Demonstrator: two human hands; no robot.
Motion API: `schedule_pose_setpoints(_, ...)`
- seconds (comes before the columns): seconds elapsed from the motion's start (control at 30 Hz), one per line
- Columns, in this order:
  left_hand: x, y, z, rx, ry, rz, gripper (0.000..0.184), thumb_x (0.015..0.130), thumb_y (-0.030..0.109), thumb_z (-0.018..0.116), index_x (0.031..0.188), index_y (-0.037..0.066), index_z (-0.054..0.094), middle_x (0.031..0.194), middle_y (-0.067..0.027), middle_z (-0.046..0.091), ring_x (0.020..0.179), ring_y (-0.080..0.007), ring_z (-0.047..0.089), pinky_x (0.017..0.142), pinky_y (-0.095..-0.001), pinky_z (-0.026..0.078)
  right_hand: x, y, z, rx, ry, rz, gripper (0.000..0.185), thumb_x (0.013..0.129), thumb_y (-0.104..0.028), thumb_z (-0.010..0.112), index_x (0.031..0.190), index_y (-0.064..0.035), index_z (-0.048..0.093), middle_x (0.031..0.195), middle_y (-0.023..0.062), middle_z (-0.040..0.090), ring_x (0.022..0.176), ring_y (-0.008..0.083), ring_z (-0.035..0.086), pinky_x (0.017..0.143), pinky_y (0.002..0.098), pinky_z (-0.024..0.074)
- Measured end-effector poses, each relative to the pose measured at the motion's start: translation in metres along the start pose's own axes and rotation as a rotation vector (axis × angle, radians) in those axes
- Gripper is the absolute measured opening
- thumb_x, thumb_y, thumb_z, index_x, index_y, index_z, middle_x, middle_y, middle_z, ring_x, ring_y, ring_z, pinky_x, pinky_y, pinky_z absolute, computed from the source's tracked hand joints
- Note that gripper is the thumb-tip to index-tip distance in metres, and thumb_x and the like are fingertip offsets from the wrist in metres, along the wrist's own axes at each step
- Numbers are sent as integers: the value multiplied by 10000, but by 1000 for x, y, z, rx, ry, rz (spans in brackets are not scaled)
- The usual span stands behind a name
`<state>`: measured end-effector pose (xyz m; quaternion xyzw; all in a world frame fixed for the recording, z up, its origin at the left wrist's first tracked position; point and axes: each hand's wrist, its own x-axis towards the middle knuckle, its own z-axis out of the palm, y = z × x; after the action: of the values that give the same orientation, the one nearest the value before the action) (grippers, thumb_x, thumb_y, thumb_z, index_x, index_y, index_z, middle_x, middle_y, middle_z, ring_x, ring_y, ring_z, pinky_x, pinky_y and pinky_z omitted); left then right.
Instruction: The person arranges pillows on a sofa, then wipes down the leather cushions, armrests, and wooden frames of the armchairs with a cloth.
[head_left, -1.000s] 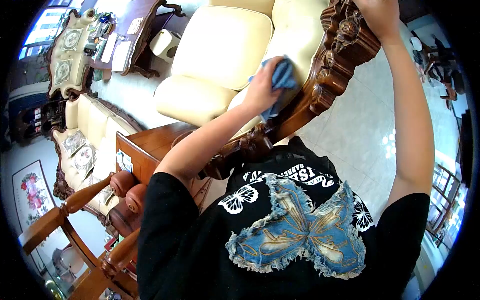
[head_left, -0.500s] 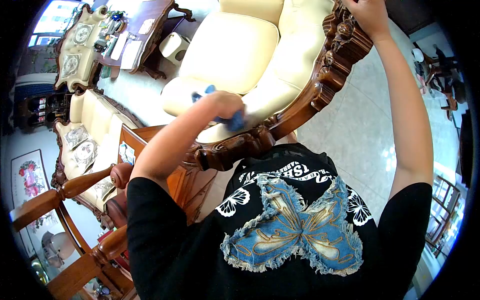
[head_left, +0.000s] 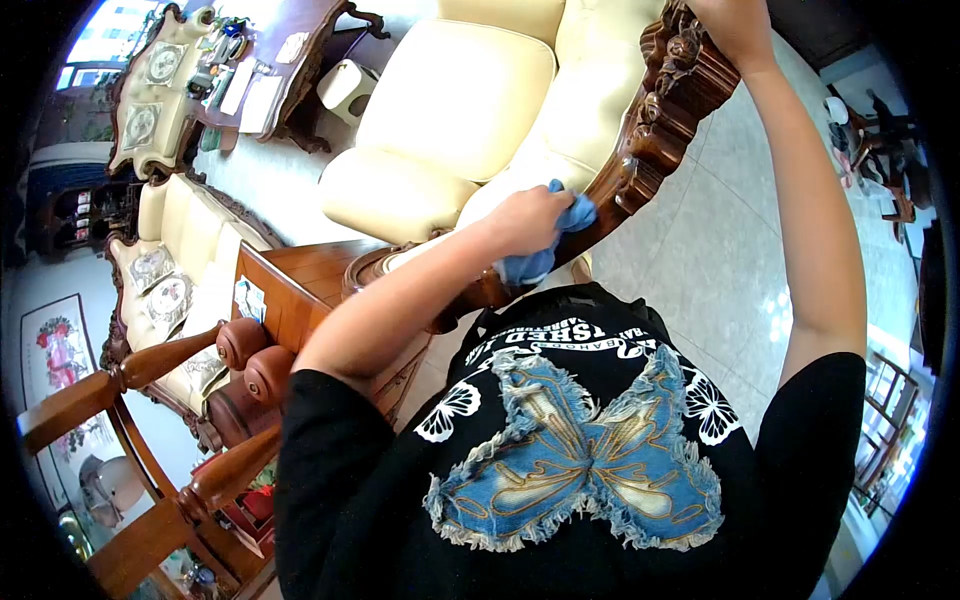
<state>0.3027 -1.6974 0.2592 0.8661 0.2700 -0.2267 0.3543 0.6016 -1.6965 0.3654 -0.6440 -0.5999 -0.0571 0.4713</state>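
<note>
Bunched in my left hand (head_left: pixel 532 218) is a blue cloth (head_left: pixel 530 266), which lies against the carved dark wood frame (head_left: pixel 605 195) of a cream sofa (head_left: pixel 455 95). The fingers are closed round the cloth, and part of it sticks out beyond them. At the top edge of the view, my right hand (head_left: pixel 735 32) is at the upper end of the same carved frame; its fingers are mostly out of sight.
A wooden cabinet (head_left: pixel 300 275) stands left of the sofa, with a wooden railing (head_left: pixel 160 362) nearer to me. Further off are a second cream sofa (head_left: pixel 185 225), a table (head_left: pixel 300 20) with papers and a white stool (head_left: pixel 348 92). Grey tiled floor (head_left: pixel 700 235) lies at the right.
My left hand has swept the cloth leftward over the sofa's inner back, then back right onto the wooden frame. My right hand has stayed near the frame's upper end.
</note>
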Motion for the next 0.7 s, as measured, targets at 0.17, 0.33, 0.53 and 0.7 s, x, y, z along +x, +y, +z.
schedule_pose_setpoints(0.17,-7,-31,-77,276,-726,151,401,707,26,654,1084,140,734,1022,-102,727,921,-226,674,821,-347,517,0,10,7,-6,21,-65,51,772,-67,601,764,-32,638,692,121,617,613,233,606,579,326,454)
schedule_pose_setpoints(0.33,2,4,-55,-9,240,-6,552,782,48,634,1320,78,513,1169,-179,633,976,-331,657,909,-419,518,3,8,8,7,15,3,53,777,-83,612,772,-38,641,694,124,617,619,242,610,588,334,457)
schedule_pose_setpoints(0.53,-7,19,35,65,463,46,584,769,70,659,1313,54,446,1082,-254,556,943,-428,606,818,-475,524,9,15,11,15,5,-69,56,785,-89,614,770,-43,641,695,126,618,627,246,618,597,343,462)
schedule_pose_setpoints(0.7,-20,6,15,400,200,255,456,782,56,596,1236,92,578,1060,-203,569,920,-388,626,773,-462,531,5,30,15,10,-3,-45,55,786,-87,611,763,-44,634,693,119,623,636,251,620,607,347,467)
